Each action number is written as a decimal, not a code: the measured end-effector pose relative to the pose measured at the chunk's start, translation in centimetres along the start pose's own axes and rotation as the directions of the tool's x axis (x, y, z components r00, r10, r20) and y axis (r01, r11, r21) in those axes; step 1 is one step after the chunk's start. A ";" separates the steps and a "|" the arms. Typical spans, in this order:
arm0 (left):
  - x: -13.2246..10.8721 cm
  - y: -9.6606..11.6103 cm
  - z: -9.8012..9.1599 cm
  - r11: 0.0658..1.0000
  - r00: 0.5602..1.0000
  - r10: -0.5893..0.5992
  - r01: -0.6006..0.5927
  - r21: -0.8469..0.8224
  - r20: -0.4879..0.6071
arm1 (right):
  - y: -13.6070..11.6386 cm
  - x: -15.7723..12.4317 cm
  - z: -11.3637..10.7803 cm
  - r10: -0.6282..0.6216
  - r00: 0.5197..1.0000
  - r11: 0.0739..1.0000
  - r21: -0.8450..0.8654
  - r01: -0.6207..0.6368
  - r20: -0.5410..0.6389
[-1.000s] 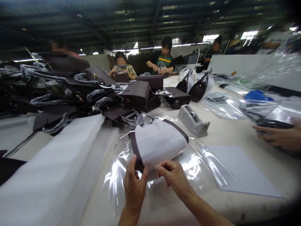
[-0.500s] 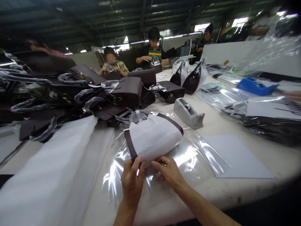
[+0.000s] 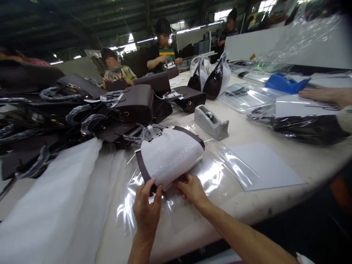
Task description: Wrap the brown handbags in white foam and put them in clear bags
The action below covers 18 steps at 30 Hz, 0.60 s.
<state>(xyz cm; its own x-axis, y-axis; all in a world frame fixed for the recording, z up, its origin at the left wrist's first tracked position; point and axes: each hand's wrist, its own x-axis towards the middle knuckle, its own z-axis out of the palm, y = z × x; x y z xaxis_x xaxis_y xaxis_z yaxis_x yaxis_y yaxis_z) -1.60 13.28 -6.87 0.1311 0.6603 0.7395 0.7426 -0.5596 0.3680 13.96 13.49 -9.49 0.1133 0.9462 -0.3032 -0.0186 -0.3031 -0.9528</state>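
Note:
A dark brown handbag (image 3: pixel 142 165) lies on its side in front of me, wrapped round its middle with a white foam sheet (image 3: pixel 172 156). Its handles (image 3: pixel 143 134) are covered in clear plastic and point away from me. My left hand (image 3: pixel 147 205) grips the bag's near left corner between thumb and fingers. At the near edge, my right hand (image 3: pixel 192 190) is closed with its fingertips tucked under the foam sheet; what they pinch is hidden. Under the bag, a clear plastic bag (image 3: pixel 211 176) is spread on the table.
Brown handbags (image 3: pixel 134 102) are piled at the left behind a stack of foam sheets (image 3: pixel 52 198). A grey tape dispenser (image 3: pixel 211 123) stands beyond the bag, a white card (image 3: pixel 269 167) to the right. A co-worker's hand (image 3: pixel 319 94) rests on a bagged handbag near a blue tape dispenser (image 3: pixel 286 83).
The view has shifted, so things appear further left and higher. My right fingers have moved further under the foam sheet's edge. The co-worker's hand has come further into view at the right.

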 end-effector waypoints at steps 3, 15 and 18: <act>0.1 -0.1 0.0 1.000 1.000 0.002 -0.002 0.013 0.010 | -0.7 -0.2 -1.3 -0.035 0.999 0.991 -0.130 0.037 0.015; 0.4 -0.5 0.2 0.999 0.999 0.039 -0.039 0.033 -0.007 | -4.5 -2.4 -2.4 -0.020 0.945 0.922 -0.359 0.143 0.325; 0.4 -0.6 0.0 0.998 0.998 0.061 -0.061 0.032 -0.001 | -9.2 -0.8 -5.3 -0.250 0.924 0.835 -0.418 0.358 0.290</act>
<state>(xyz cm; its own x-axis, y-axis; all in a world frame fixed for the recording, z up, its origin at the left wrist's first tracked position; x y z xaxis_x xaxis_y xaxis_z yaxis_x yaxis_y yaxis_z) -2.00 13.87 -6.84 0.1755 0.6244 0.7612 0.7538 -0.5825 0.3041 19.31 14.90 -0.36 -0.1790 0.9827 -0.0465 0.4406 0.0378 -0.8969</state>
